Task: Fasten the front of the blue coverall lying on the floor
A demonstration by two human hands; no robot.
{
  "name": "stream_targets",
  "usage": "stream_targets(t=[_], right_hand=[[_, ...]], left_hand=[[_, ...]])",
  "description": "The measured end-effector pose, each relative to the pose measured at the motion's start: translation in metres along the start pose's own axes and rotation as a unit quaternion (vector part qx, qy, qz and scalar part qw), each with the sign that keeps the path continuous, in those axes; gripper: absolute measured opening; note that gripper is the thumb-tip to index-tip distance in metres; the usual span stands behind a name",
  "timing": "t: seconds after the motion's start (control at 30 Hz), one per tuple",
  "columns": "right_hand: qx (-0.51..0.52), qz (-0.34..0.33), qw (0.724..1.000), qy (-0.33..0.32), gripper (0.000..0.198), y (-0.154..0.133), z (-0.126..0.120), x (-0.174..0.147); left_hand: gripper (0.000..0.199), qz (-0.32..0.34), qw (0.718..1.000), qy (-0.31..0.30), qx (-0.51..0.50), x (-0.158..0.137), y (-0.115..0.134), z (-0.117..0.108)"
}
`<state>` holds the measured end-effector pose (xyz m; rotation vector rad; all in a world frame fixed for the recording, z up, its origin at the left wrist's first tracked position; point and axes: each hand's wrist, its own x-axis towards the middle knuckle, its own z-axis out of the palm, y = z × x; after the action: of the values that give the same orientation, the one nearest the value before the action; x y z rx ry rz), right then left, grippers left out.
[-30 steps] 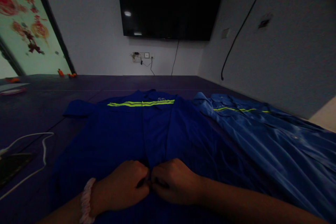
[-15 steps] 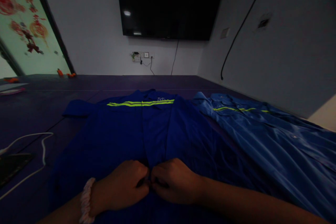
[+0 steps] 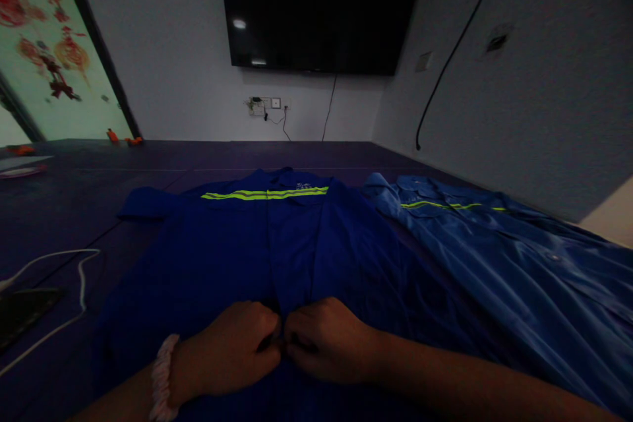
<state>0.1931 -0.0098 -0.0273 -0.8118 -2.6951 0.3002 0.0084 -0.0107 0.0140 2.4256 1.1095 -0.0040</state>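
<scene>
A dark blue work jacket (image 3: pixel 217 257) with a yellow-green reflective stripe (image 3: pixel 297 193) across its chest lies spread out in front of me. My left hand (image 3: pixel 242 343) is closed in a pinch on the jacket's front edge, low on the middle line. Right beside it, my right hand (image 3: pixel 331 341) pinches the same front opening, the fingertips of both hands nearly touching. Whatever lies between the fingertips, such as a fastener, is too dark and hidden to make out. A pale pink scrunchie (image 3: pixel 164 379) circles my left wrist.
A lighter blue work jacket (image 3: pixel 489 250) with a similar stripe lies to the right. On the left are a dark phone-like device (image 3: pixel 27 313) and a white cable (image 3: pixel 82 283). The purple surface (image 3: pixel 198 153) reaches the wall, below a large black screen (image 3: pixel 321 6).
</scene>
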Motion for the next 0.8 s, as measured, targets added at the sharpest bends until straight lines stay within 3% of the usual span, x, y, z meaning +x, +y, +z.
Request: stream_targets(t=[0.8], right_hand=[[0.002, 0.001, 1.0, 0.004, 0.007, -0.0027, -0.0051, -0.0003]], left_hand=[[0.018, -0.003, 1.0, -0.003, 0.019, -0.0011, 0.0013, 0.0005]])
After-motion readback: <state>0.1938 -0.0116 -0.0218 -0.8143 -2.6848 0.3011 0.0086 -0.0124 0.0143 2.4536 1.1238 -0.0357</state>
